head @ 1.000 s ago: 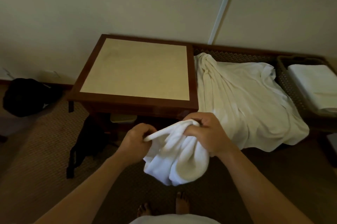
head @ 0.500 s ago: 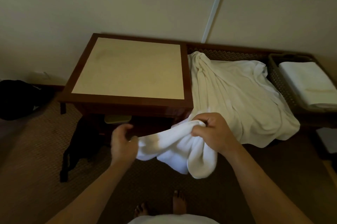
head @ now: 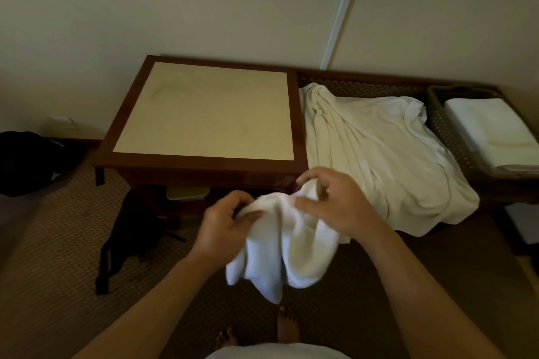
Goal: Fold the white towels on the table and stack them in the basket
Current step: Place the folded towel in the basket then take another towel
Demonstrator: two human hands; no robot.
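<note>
white towel (head: 280, 253) hangs bunched between both hands, left hand (head: 224, 227) and right hand (head: 335, 204) pinching its top edge.

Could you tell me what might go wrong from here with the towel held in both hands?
1. The small towel is bunched between the left hand and right hand, so corners may be hard to find.
2. Its loose end hangs toward the floor and could touch it.

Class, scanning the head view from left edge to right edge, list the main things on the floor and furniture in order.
black bag → square table → loose white sheet → basket holding folded towels
</note>
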